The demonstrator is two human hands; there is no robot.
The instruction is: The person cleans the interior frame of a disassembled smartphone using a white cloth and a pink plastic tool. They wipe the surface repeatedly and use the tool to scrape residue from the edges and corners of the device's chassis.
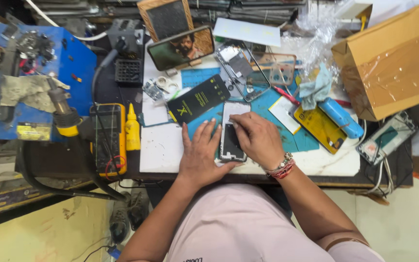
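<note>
Hands meet at the phone frame [233,132]: left hand [203,154] spread flat beside it, right hand [258,138] pinching its top edge.

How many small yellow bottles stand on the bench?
1: the yellow bottle stands upright left of the white work board, beside the multimeter. Clutter may hide others.

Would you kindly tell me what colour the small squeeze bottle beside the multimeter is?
The squeeze bottle is yellow, nozzle included; the head view shows it best.

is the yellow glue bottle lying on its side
No, the yellow glue bottle stands upright with its pointed tip up, beside the yellow meter at the left edge of the white table.
</note>
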